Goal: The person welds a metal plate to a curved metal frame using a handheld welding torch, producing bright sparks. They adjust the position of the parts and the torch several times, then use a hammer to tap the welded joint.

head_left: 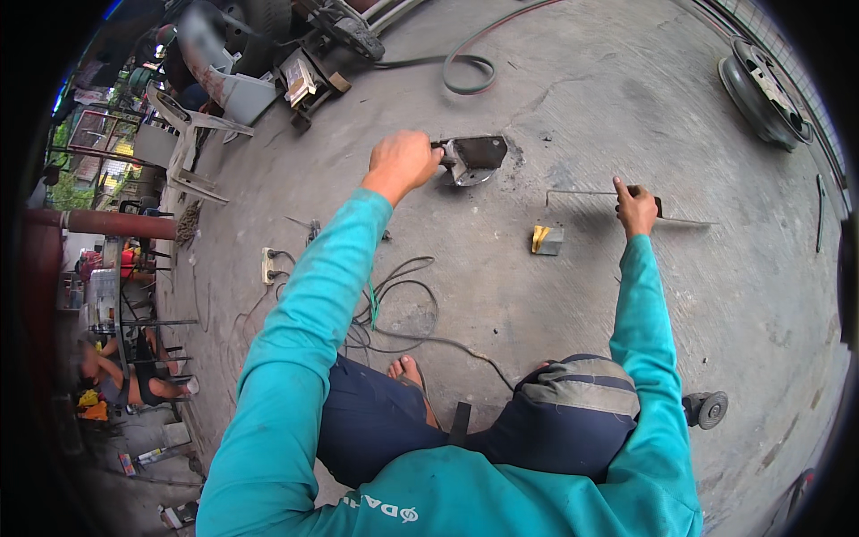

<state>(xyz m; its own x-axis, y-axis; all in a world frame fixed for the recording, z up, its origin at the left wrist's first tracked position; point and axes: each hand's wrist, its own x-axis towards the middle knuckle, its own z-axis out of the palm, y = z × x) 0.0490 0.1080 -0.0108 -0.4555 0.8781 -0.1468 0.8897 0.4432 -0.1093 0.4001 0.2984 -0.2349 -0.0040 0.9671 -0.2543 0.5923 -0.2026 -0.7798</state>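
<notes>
My left hand (pixel 404 164) is closed around the end of a dark metal bracket (pixel 481 154), which rests on the concrete floor with dark grit around it. To the right, my right hand (pixel 636 211) grips a long, thin metal tool (pixel 586 192). One end of it bends down at a right angle, while a dark part and a pale strip extend past the other side of the hand; its exact kind is unclear. Between and below the hands sits a small grey block (pixel 552 242) with a yellow piece on its left side.
Black cables (pixel 412 295) coil before my feet, near a socket strip (pixel 269 266). What looks like a power tool (pixel 707 410) lies by my right knee. A wheel rim (pixel 765 94), a hose (pixel 470 85) and a plastic chair (pixel 186 134) stand farther out. Another person (pixel 148 380) sits far left.
</notes>
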